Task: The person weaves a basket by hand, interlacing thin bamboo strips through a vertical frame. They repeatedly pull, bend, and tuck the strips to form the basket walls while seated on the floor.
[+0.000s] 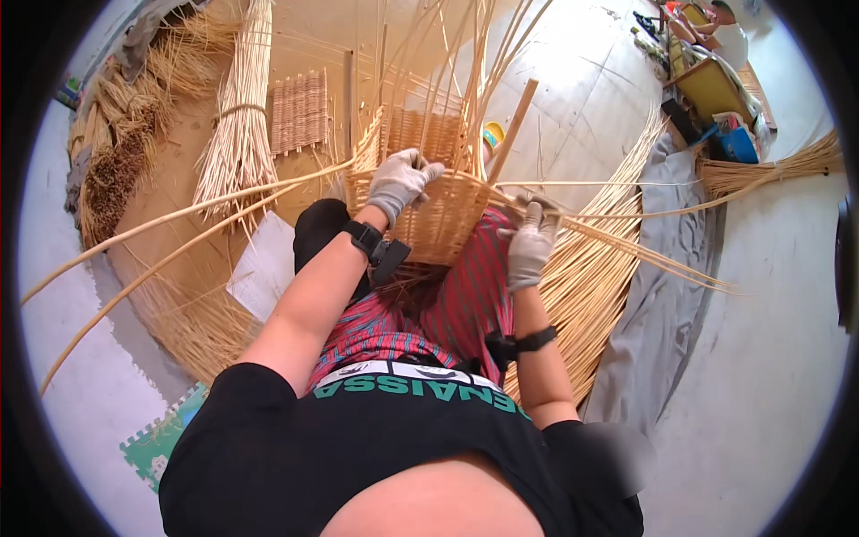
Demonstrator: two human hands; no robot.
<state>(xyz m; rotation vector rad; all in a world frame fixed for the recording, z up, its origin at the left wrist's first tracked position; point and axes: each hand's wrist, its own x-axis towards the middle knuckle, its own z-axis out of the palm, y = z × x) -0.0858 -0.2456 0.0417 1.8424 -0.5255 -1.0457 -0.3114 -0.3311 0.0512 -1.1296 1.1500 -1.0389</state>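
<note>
A half-woven wicker basket stands at my lap, with long upright rods rising from its far side. My left hand, in a pale work glove, is closed on the basket's near rim, thumb and fingers pinched together. My right hand, gloved too, closes around several wicker rods that run out to the right from the basket's near right corner. A flat wooden stake leans up from that corner. Other long rods stretch from the basket to the left. My palms are hidden from view.
Bundled rods and a flat woven panel lie beyond on the left, near darker bundles. Loose rods cover the floor at my right beside a grey cloth. Another person is at the far right.
</note>
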